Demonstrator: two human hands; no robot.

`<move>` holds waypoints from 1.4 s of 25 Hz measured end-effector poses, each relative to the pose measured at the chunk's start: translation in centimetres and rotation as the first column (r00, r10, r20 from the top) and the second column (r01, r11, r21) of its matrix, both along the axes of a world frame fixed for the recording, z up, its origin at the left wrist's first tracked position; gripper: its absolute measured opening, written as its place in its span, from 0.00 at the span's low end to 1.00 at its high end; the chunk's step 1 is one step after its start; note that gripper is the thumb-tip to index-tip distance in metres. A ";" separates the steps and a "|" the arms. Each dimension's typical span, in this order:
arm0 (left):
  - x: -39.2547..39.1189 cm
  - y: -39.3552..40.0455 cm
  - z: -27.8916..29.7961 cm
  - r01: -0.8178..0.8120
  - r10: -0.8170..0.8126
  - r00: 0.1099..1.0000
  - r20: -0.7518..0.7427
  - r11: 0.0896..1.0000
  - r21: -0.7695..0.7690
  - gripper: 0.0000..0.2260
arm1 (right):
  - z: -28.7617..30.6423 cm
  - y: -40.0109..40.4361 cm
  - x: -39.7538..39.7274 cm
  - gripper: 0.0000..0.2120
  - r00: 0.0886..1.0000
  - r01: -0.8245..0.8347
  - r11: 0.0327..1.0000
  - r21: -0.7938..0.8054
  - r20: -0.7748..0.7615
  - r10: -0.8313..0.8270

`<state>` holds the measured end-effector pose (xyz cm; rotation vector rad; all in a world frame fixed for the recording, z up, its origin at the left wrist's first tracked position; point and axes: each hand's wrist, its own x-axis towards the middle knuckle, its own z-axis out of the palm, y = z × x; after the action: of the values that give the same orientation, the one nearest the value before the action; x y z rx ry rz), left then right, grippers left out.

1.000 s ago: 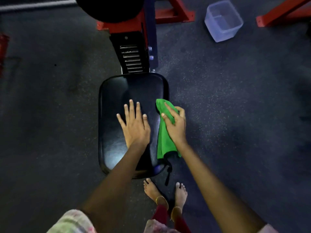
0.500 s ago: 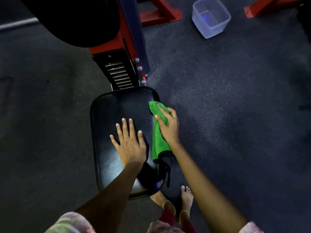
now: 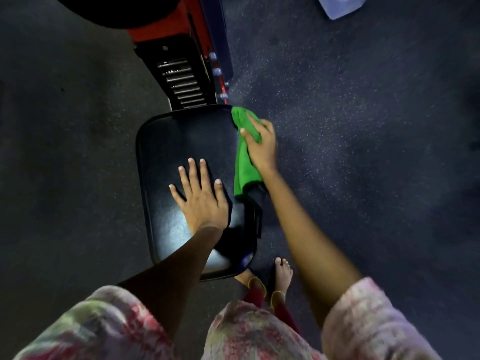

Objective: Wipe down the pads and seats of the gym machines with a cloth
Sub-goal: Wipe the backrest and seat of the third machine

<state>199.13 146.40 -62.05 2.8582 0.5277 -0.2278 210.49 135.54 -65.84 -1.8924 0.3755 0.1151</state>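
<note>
We see the black seat pad point(image 3: 181, 141), our left hand point(image 3: 201, 201) flat on it with fingers spread, our right hand point(image 3: 261, 145) gripping the green cloth point(image 3: 244, 170) against its right edge, translucent tub point(image 3: 337, 6) at top.

Dark rubber floor point(image 3: 363, 157) w/ pale speckles filled most of the view. A clear plastic tub point(image 3: 340, 6) sat on the floor at the top right, cut off by the frame edge (contents couldn't be told). Two bare feet point(image 3: 283, 272) stood on the floor near the bottom centre, gold anklets point(image 3: 278, 294) at the ankles, red trouser cuffs point(image 3: 281, 311) just below. Floral pink-and-green sleeves point(image 3: 98, 326) & tunic crossed the bottom edge.
</note>
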 end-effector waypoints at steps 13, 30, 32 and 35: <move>0.2 0.2 0.0 -0.003 0.003 1.000 0.001 1.000 0.002 0.28 | 1.2 0.2 -2.6 0.19 1.000 -0.008 1.000 -0.024 -0.030 0.007; 0.0 0.1 -0.1 0.004 -0.004 1.000 -0.007 1.000 0.009 0.27 | 1.8 0.2 2.1 0.20 0.991 -0.133 0.980 -0.146 -0.032 0.130; 0.0 0.2 -0.1 0.008 -0.008 1.000 -0.011 1.000 0.000 0.27 | 1.8 0.2 1.3 0.20 0.990 -0.139 0.981 -0.133 -0.027 0.136; -0.2 0.4 -0.2 0.020 -0.020 1.000 0.009 1.000 -0.008 0.25 | 2.0 -0.1 -3.5 0.21 0.994 -0.102 0.991 -0.083 0.028 0.104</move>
<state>198.95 146.77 -62.27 2.8566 0.4957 -0.2198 207.00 135.48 -63.80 -1.9921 0.2636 0.1397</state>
